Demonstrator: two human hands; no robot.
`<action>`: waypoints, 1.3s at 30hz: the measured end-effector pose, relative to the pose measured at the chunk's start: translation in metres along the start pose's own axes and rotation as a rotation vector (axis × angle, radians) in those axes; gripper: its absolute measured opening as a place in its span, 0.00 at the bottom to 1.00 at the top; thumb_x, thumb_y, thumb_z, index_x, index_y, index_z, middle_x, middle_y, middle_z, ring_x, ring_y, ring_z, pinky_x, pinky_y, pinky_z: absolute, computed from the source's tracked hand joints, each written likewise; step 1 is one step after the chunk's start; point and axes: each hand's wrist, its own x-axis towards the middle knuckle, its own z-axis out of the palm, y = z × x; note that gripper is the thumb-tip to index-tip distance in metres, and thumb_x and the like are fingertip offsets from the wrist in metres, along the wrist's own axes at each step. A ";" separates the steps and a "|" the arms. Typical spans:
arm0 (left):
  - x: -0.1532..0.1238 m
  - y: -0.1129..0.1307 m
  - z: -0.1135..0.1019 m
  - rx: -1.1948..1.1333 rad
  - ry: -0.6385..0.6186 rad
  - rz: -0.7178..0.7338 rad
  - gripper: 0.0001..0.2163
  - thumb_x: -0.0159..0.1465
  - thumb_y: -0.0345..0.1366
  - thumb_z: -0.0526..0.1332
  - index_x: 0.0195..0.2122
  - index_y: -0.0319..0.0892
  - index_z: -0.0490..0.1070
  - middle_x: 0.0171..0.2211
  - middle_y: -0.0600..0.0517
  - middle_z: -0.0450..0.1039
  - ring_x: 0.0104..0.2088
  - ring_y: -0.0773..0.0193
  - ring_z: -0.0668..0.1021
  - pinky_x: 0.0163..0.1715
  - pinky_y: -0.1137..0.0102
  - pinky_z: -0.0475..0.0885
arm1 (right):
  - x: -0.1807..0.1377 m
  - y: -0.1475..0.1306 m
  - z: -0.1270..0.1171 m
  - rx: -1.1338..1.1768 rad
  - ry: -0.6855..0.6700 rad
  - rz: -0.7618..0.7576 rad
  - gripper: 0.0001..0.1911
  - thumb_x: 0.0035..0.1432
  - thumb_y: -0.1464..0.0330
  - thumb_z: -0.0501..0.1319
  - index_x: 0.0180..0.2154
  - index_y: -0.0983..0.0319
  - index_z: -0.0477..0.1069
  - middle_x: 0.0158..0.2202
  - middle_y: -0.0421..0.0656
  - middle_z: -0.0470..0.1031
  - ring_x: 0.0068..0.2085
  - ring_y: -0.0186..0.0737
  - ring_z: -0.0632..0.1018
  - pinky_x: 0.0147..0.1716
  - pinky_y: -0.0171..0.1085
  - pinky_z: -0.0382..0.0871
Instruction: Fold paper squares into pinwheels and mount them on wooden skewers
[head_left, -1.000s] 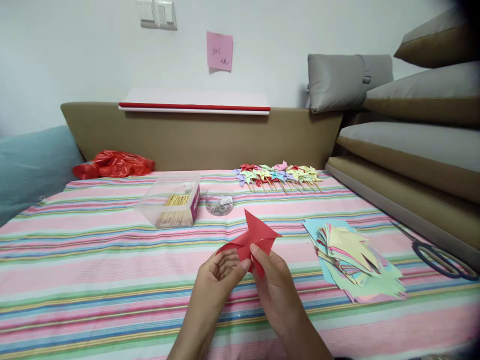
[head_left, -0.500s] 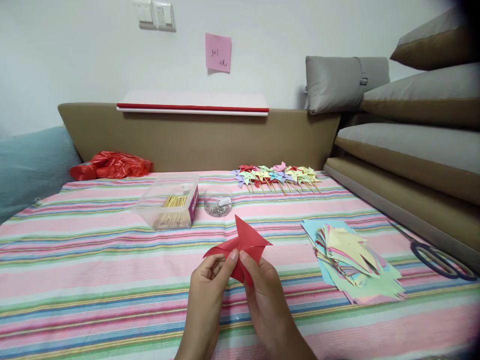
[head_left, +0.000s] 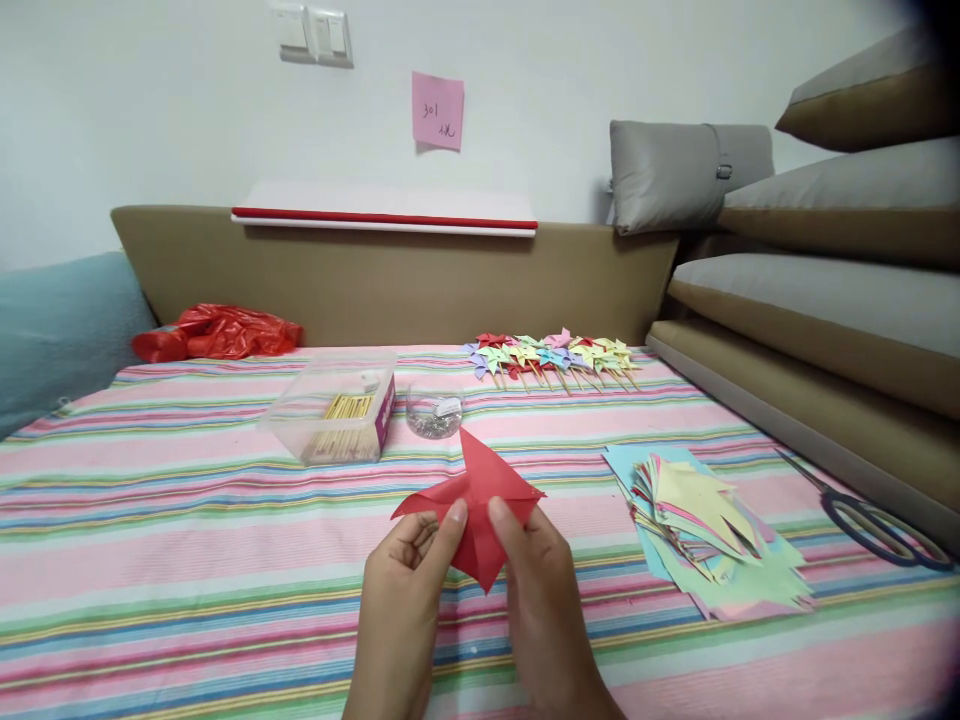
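A red paper pinwheel (head_left: pixel 480 535) is held up in front of me above the striped cloth, its pointed blades spread out. My left hand (head_left: pixel 409 565) grips its left side, thumb on the front face and fingers curled behind. On the other side my right hand (head_left: pixel 536 560) pinches it the same way, with the fingers mostly hidden behind the paper. Beyond the pinwheel stands a clear round dish (head_left: pixel 435 412) of small metal pins. Left of that dish is a clear plastic box (head_left: pixel 289 420) holding wooden sticks (head_left: pixel 346 425).
Finished pinwheels (head_left: pixel 555 355) on sticks lie at the back. To the right are cut paper sheets (head_left: pixel 705 530) in a stack and dark-handled scissors (head_left: pixel 870 520). A red plastic bag (head_left: pixel 225 332) lies back left. Cushions (head_left: pixel 817 300) are piled along the right edge.
My thumbs have moved apart from the pinwheel's middle. Its lower blade now shows fully between my hands, and the pinwheel sits slightly further left.
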 end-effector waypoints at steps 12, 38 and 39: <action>0.012 0.011 -0.017 -0.048 0.077 -0.048 0.15 0.52 0.45 0.75 0.26 0.39 0.77 0.28 0.51 0.78 0.30 0.65 0.75 0.30 0.75 0.71 | -0.001 -0.025 -0.032 -0.828 0.088 -0.752 0.10 0.64 0.70 0.58 0.46 0.53 0.72 0.50 0.47 0.70 0.53 0.48 0.73 0.49 0.48 0.71; 0.008 -0.006 -0.004 0.015 0.022 0.002 0.12 0.55 0.42 0.73 0.25 0.38 0.76 0.25 0.53 0.76 0.28 0.67 0.74 0.31 0.74 0.70 | 0.000 -0.021 -0.029 -0.945 -0.031 -0.580 0.06 0.62 0.64 0.63 0.32 0.56 0.77 0.54 0.47 0.68 0.59 0.52 0.68 0.55 0.51 0.65; 0.008 -0.006 -0.003 0.018 0.015 0.005 0.12 0.55 0.42 0.73 0.26 0.38 0.76 0.25 0.53 0.77 0.28 0.66 0.75 0.31 0.74 0.70 | 0.001 -0.020 -0.028 -0.925 -0.019 -0.567 0.06 0.61 0.64 0.63 0.32 0.56 0.77 0.53 0.47 0.68 0.59 0.51 0.69 0.56 0.50 0.64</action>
